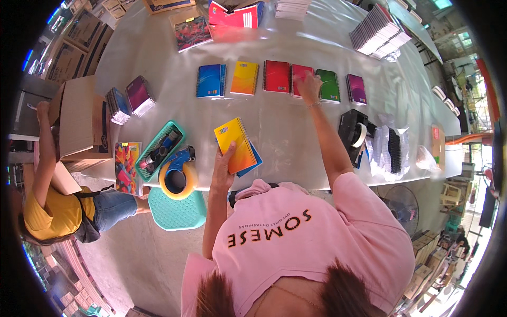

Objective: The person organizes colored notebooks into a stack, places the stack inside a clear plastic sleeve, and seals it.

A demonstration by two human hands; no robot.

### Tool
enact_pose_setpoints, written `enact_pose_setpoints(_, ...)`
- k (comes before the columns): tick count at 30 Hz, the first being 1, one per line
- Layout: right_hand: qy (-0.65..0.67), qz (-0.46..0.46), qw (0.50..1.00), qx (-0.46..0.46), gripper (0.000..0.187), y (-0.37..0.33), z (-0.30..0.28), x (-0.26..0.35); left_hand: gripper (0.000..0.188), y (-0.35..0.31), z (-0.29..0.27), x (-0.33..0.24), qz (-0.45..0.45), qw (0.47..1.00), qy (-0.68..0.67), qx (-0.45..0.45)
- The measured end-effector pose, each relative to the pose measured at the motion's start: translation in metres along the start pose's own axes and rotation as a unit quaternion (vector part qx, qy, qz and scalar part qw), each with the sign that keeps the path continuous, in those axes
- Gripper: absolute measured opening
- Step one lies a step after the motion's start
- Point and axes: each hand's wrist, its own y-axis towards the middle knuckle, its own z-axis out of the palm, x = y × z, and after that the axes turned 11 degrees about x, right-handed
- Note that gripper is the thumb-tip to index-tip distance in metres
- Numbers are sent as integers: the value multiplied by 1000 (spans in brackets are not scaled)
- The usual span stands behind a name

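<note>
- Head view: left hand (223, 168) w/ closed grip on yellow spiral notebook (235, 143), blue notebook (252, 161) stacked under it, both at near edge of worktop (296, 132).
- Right hand (309, 87) stretched to far row, fingers spread flat on pink notebook (299, 79); holds nothing.
- Row L to R: blue, orange, red, pink, green notebook (329, 84), purple.
- Tape dispenser (177, 171) just left of left hand; green basket (160, 150) beside it.

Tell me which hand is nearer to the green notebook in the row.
Right. The right hand rests on the pink notebook directly beside the green notebook. The left hand is far off at the near table edge, holding a yellow notebook.
</note>
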Motion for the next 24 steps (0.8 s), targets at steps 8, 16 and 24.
enact_pose_setpoints(8,-85,104,987,94,78,15,-3,-4,47,18,21,-17,-26,992,-106,67)
enact_pose_setpoints(16,-42,198,954,219,99,53,-4,18,46,52,23,-13,8,986,-153,59)
enact_pose_setpoints(24,313,-202,924,89,78,-3,-55,3,43,80,43,5,-18,996,-76,49)
